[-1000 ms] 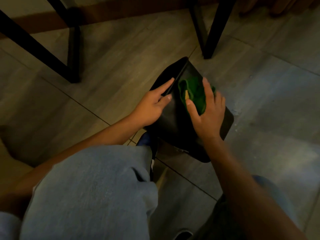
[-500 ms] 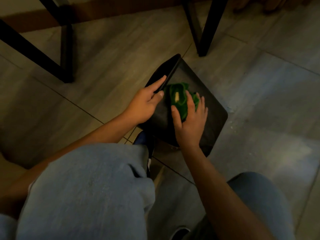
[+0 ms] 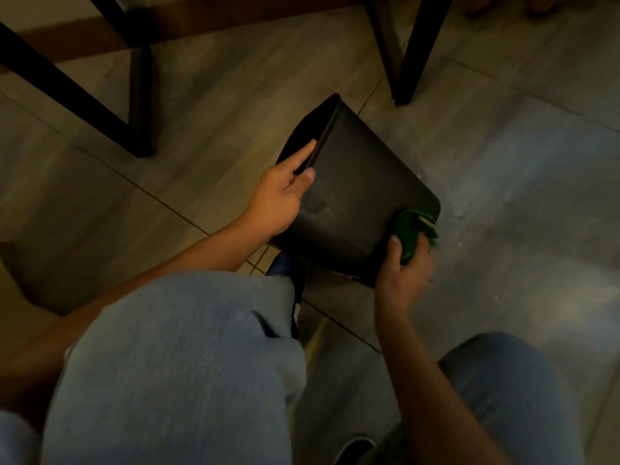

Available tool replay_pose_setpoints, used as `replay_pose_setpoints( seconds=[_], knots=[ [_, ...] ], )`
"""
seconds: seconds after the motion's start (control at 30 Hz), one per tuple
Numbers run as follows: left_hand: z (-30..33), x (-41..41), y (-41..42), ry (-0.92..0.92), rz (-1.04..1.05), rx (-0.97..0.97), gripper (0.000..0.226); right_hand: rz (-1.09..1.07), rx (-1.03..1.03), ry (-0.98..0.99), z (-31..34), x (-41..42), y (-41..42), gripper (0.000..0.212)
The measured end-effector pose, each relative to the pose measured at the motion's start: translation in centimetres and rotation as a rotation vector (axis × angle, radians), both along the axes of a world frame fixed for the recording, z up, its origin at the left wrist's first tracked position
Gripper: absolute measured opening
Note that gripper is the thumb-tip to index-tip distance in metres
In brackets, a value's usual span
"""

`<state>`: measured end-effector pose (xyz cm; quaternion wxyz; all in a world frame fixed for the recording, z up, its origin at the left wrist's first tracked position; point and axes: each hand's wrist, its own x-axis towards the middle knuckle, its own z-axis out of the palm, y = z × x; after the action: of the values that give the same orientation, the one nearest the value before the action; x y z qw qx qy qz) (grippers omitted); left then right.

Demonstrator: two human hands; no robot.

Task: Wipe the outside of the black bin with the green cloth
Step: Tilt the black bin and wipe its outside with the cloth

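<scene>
The black bin (image 3: 359, 189) lies tipped on the grey tiled floor, its opening turned away to the upper left and its base toward me. My left hand (image 3: 280, 196) grips the bin's rim, fingers inside the opening and thumb on the outer wall. My right hand (image 3: 401, 273) holds the bunched green cloth (image 3: 411, 234) against the bin's lower right corner near the base. A faint smudge shows on the bin's wall beside my left thumb.
Black metal furniture legs stand on the floor at upper left (image 3: 139, 95) and upper centre (image 3: 406, 52). My knees in light blue jeans (image 3: 181, 364) fill the foreground. A dark shoe (image 3: 288, 263) sits just under the bin.
My right hand has slid the green cloth from the upper middle of the bin's wall down to its lower right corner. The left hand keeps its hold on the rim.
</scene>
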<state>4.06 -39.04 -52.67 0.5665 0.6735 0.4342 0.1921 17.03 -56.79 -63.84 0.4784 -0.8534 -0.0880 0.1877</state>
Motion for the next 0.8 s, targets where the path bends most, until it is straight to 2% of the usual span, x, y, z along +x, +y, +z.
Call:
replay_pose_setpoints(
  seconds=[0.07, 0.13, 0.23, 0.3, 0.4, 0.5, 0.6, 0.73, 0.8],
  knots=[
    [0.2, 0.3, 0.0, 0.016, -0.022, 0.015, 0.050, 0.094, 0.022, -0.064, 1.9, -3.3, 1.1, 0.069],
    [0.8, 0.6, -0.3, 0.037, -0.022, 0.070, 0.049, 0.213, 0.086, -0.174, 4.8, -6.5, 3.1, 0.058],
    [1.4, 0.8, -0.6, -0.015, 0.030, -0.018, 0.045, 0.332, 0.133, -0.328, 7.7, -8.9, 6.6, 0.053],
    [1.1, 0.8, -0.4, -0.040, 0.046, -0.053, 0.045, 0.333, 0.087, -0.348, 8.3, -8.6, 8.0, 0.057],
    [0.7, 0.8, 0.1, -0.014, 0.030, 0.026, 0.045, 0.376, -0.015, -0.419, 7.5, -6.9, 8.7, 0.059],
    [0.7, 0.3, 0.2, 0.001, -0.016, 0.063, 0.058, 0.280, -0.125, -0.323, 5.3, -3.7, 7.8, 0.061],
    [0.6, -0.2, 0.0, 0.005, 0.014, 0.065, 0.059, 0.123, -0.193, -0.159, 2.2, -0.4, 4.2, 0.065],
    [0.5, 0.2, -0.1, 0.002, 0.032, 0.079, 0.058, -0.086, -0.113, 0.017, -0.7, 1.8, -0.9, 0.061],
    [0.7, 0.3, -0.2, -0.003, 0.037, 0.081, 0.058, -0.099, -0.091, 0.064, -1.0, 2.1, -1.7, 0.060]
  ],
)
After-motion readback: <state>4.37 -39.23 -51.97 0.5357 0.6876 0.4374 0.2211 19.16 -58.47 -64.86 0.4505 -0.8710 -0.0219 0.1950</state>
